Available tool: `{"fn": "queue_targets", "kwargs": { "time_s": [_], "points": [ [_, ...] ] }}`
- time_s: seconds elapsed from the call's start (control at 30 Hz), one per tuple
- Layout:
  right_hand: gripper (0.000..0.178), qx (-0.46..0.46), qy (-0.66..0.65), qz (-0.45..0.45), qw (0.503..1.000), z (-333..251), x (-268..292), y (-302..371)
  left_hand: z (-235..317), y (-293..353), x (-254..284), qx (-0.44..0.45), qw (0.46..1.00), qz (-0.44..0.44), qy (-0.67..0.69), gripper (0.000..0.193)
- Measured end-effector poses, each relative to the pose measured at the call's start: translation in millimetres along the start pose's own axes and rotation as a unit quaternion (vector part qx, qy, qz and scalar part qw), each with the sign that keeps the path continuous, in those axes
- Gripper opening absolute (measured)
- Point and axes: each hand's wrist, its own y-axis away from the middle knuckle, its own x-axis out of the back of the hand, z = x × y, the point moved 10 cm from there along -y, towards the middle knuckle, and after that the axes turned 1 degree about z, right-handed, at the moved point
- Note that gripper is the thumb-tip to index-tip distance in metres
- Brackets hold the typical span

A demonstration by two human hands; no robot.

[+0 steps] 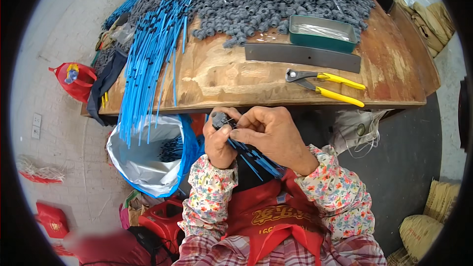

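Worn wooden table (217,86) fills the space at twelve o'clock from a worker's hands, above a tiled floor. A red bag (86,77) stands toward ten o'clock; a blue-rimmed sack (187,140) gapes between eight and nine. Blue rods (148,51) with black bits spill over the table's edge between ten and eleven. At the dial's center, the left hand (220,149) is closed around a grey plastic piece (218,118) and the upper ends of a rod bundle (262,163), which trails toward four o'clock over a red apron (246,201). The right hand (281,130) bends in from three, fingertips at the bundle's top; whether they pinch something or merely touch it cannot be told. Such close work would seem to reward a firm, unmoving left grip, rod ends kept even, and small right-hand motions near the grey piece, with the loose tails clear of the sleeves (340,197). Grey pieces lie in a heap (276,10) at twelve; a metal bar (303,57) and green tin (325,43) sit at one, yellow-handled pliers (340,96) at two, a whitish bag (347,133) at three.
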Motion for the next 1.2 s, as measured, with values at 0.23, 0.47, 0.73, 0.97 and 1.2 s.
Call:
{"fn": "queue_targets", "kwargs": {
  "time_s": [0.23,0.47,0.73,0.97,1.2],
  "points": [
    [0.012,0.058,0.029,0.031,0.997,2,1,0,-2,2,4,-0.005,1.0,0.012,-0.024,0.038],
    [0.013,0.331,0.295,0.11,0.889,-53,5,21,5,-6,-8,-0.026,0.996,0.001,-0.085,0.036],
    [0.026,0.267,0.384,0.17,0.867,-54,123,34,-5,-20,-13,0.002,0.997,-0.06,0.054,0.03],
    [0.034,0.198,0.543,0.121,0.807,-49,140,39,-20,-13,-21,0.039,0.993,-0.103,0.04,0.03],
    [0.034,0.197,0.584,0.069,0.785,-47,126,45,-27,-16,-15,0.069,0.986,-0.122,0.093,0.03]
  ]
}}
